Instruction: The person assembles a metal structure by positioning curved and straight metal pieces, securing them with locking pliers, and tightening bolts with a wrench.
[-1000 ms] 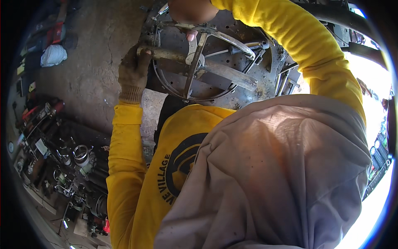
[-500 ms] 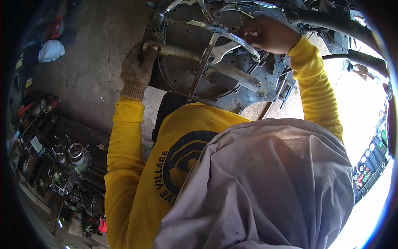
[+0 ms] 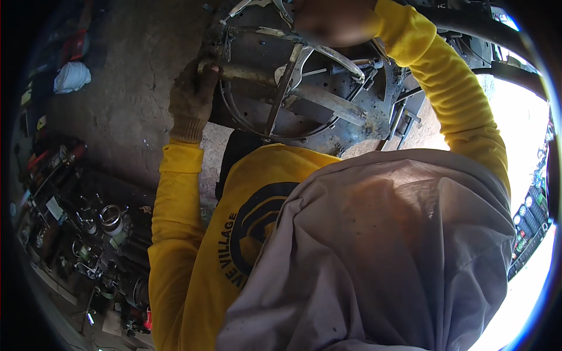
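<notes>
The gloved left hand [image 3: 192, 99] fingers wrap the rusty metal bar [image 3: 246, 73] on the round grey metal wheel part [image 3: 351, 126]; the bare right hand [image 3: 336, 22] rests just above, its fingers hidden, so I cannot tell their hold, and the work looks unfinished.

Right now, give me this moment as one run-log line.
left hand: gloved, gripping rusty metal tube | right hand: bare, on top of round grey metal wheel assembly | cluttered parts shelf at left

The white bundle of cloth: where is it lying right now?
In the head view the white bundle of cloth lies on the concrete floor at upper left, left of the gloved left hand and above the clutter of metal parts.
</notes>
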Demonstrator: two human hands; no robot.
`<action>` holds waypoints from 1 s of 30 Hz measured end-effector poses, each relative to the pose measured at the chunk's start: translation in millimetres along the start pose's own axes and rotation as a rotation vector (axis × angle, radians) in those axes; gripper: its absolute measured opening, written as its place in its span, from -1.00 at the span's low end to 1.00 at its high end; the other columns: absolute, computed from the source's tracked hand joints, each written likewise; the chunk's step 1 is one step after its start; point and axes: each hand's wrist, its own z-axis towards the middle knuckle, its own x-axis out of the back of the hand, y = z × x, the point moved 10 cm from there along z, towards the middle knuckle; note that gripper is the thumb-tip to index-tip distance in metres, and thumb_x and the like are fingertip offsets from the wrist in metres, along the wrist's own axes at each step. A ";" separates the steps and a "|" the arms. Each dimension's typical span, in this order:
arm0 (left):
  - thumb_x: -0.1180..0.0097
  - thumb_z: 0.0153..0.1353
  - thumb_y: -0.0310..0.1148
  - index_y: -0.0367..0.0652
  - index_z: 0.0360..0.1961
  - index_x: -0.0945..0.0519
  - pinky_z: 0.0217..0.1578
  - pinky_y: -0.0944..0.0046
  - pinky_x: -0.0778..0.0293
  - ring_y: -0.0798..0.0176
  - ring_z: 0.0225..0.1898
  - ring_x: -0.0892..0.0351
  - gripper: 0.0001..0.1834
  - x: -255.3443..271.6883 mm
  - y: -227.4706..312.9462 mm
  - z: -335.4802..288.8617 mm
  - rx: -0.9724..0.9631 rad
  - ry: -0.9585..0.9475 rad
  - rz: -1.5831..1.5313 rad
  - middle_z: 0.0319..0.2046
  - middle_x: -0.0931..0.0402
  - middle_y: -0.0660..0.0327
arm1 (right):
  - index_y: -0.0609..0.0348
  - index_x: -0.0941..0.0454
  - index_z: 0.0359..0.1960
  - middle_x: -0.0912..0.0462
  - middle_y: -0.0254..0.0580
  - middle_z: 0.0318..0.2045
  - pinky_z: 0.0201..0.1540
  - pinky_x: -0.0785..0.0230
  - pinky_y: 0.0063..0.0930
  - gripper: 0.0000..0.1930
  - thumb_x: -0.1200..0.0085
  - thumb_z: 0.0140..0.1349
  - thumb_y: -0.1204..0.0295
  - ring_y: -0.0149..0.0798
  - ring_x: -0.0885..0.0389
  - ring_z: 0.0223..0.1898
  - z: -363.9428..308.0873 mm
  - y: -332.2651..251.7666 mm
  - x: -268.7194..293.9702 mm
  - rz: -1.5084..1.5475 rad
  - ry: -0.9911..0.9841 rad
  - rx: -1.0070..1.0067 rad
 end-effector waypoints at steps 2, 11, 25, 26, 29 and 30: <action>0.05 0.30 0.22 -0.04 0.04 -0.60 -0.09 0.04 -0.50 -0.09 -0.09 -0.64 -0.40 3.3 0.3 -2.1 -0.015 0.030 0.018 -0.13 -0.64 0.00 | 0.08 -0.69 -0.10 -0.69 -0.01 -0.27 -0.05 -0.45 -0.13 -0.73 -0.16 0.17 0.34 0.03 -0.62 -0.15 0.6 -1.6 -1.2 0.052 -0.015 0.002; 0.05 0.30 0.24 -0.05 0.05 -0.60 -0.08 0.06 -0.51 -0.07 -0.09 -0.65 -0.39 3.6 -0.3 -4.8 -0.001 0.032 0.075 -0.10 -0.64 0.03 | 0.25 -0.65 -0.23 -0.68 -0.01 -0.36 -0.17 -0.46 -0.25 -0.88 -0.15 0.28 0.47 -0.04 -0.65 -0.32 -50.5 -9.3 -15.5 0.576 0.075 -0.292; 0.01 0.31 0.17 -0.13 -0.06 -0.62 -0.12 0.04 -0.50 -0.09 -0.12 -0.65 -0.44 1.9 -1.6 -2.0 -0.014 0.056 0.050 -0.20 -0.65 0.02 | 0.25 -0.54 0.05 -0.67 0.00 -0.22 -0.08 -0.46 -0.32 -0.68 -0.01 0.42 0.28 -0.06 -0.64 -0.25 -97.0 16.0 -13.7 0.456 0.174 -0.513; 0.01 0.31 0.16 -0.14 -0.07 -0.62 -0.13 0.04 -0.49 -0.09 -0.13 -0.64 -0.45 2.1 -1.9 -2.7 -0.020 0.061 0.026 -0.20 -0.65 0.01 | 0.24 -0.54 0.06 -0.67 0.01 -0.20 -0.07 -0.47 -0.31 -0.67 -0.02 0.41 0.28 -0.03 -0.65 -0.23 -93.5 18.9 -15.1 0.546 0.086 -0.553; 0.01 0.32 0.15 -0.13 -0.04 -0.62 -0.12 0.05 -0.49 -0.11 -0.11 -0.64 -0.45 2.6 -3.0 -4.2 0.018 0.044 0.015 -0.18 -0.64 0.00 | 0.15 -0.60 0.04 -0.67 0.07 -0.21 -0.06 -0.48 -0.14 -0.67 -0.09 0.28 0.34 0.06 -0.65 -0.19 -85.9 19.3 29.4 0.523 0.186 -0.444; 0.01 0.32 0.15 -0.13 -0.04 -0.62 -0.12 0.05 -0.49 -0.11 -0.11 -0.64 -0.45 3.7 -1.4 -5.1 0.020 0.048 0.016 -0.18 -0.64 0.00 | 0.15 -0.60 0.04 -0.67 0.07 -0.21 -0.06 -0.48 -0.14 -0.67 -0.09 0.28 0.34 0.06 -0.65 -0.19 -87.6 21.2 28.1 0.521 0.185 -0.440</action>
